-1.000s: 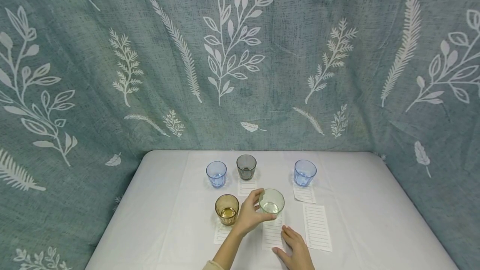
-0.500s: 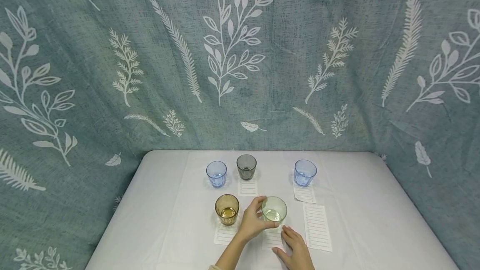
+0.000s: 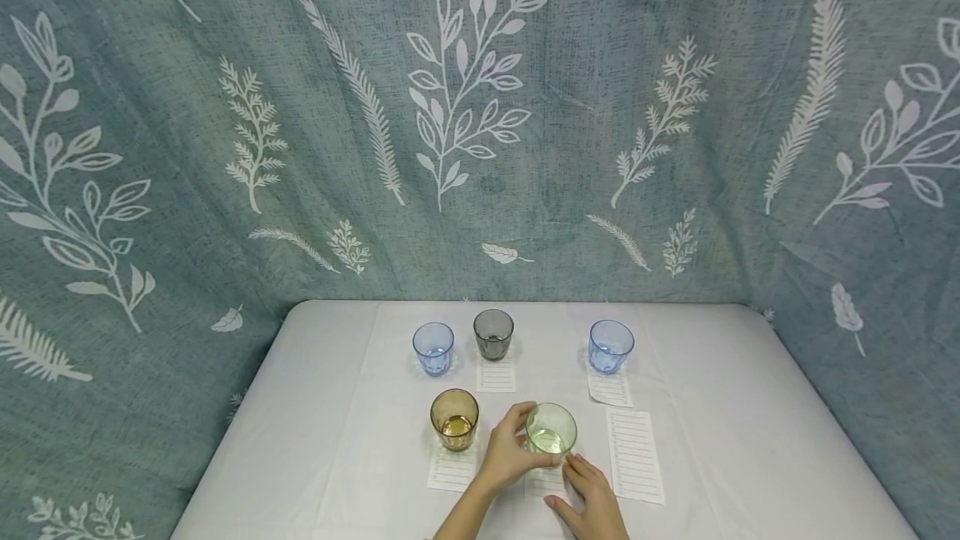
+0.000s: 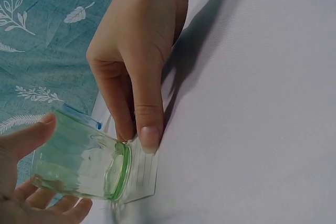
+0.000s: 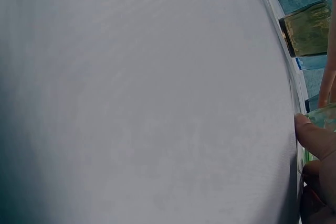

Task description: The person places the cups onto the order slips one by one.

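My left hand (image 3: 506,450) holds a pale green glass tumbler (image 3: 551,430) by its side, thumb toward the front and fingers behind. In the left wrist view the tumbler (image 4: 79,161) has its base right at a lined paper strip (image 4: 143,174). My right hand (image 3: 592,497) rests on that strip, thumb and fingertips pressing it down near the tumbler's base. Thumb and fingers stand apart over the paper in the head view. The right wrist view catches only part of the right hand (image 5: 320,142) at its edge.
An amber glass (image 3: 454,422) stands on a strip left of the hands. Farther back are a blue glass (image 3: 433,350), a grey glass (image 3: 493,336) and another blue glass (image 3: 611,348). A lined strip (image 3: 634,455) lies uncovered at right. A leaf-patterned curtain (image 3: 480,148) hangs behind the white table (image 3: 750,440).
My left hand has brought the green tumbler nearer to me and slightly right, down to the strip beside the right hand. The right hand has stayed in place.
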A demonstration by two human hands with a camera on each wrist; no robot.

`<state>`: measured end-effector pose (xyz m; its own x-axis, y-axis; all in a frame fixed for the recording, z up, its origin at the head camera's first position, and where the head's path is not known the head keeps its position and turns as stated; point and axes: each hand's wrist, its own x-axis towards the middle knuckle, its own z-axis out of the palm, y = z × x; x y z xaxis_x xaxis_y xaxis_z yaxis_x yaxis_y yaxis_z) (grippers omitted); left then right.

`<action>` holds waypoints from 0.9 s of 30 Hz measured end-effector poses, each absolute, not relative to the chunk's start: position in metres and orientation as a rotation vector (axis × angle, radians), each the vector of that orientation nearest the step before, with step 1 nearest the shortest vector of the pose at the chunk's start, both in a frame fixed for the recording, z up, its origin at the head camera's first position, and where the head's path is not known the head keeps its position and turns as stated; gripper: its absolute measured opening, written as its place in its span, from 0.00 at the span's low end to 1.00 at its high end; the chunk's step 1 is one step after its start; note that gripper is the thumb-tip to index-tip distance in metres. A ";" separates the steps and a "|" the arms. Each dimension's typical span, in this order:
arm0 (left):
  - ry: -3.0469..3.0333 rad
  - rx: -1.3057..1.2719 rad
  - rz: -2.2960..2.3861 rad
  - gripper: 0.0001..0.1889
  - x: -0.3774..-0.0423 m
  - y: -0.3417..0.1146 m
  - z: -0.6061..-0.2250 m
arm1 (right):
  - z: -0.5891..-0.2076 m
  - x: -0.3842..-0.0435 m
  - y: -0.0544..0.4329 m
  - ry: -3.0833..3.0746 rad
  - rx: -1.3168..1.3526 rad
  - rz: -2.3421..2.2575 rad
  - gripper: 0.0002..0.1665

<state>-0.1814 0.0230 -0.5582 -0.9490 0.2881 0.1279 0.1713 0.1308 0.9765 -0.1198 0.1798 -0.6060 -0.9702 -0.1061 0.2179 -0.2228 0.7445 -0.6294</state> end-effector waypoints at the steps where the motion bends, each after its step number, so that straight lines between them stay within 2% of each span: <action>1: 2.292 0.467 1.959 0.41 -0.181 0.023 -0.559 | -0.606 -0.120 0.180 -2.776 0.260 1.036 0.37; 19: 2.254 0.517 1.946 0.43 -0.178 0.016 -0.563 | -0.610 -0.120 0.180 -2.747 0.272 1.016 0.37; 23: 2.350 0.583 1.918 0.45 -0.176 0.013 -0.549 | -0.609 -0.119 0.180 -2.745 0.295 0.986 0.37; 27: 2.315 0.628 2.015 0.41 -0.181 0.003 -0.525 | -0.608 -0.120 0.180 -2.765 0.291 0.970 0.37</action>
<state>-0.1808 0.0031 -0.5247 -0.9195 0.3023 0.2513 0.2905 0.0919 0.9524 -0.1199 0.1797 -0.6079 -0.9613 -0.1195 0.2483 -0.2485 0.7656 -0.5933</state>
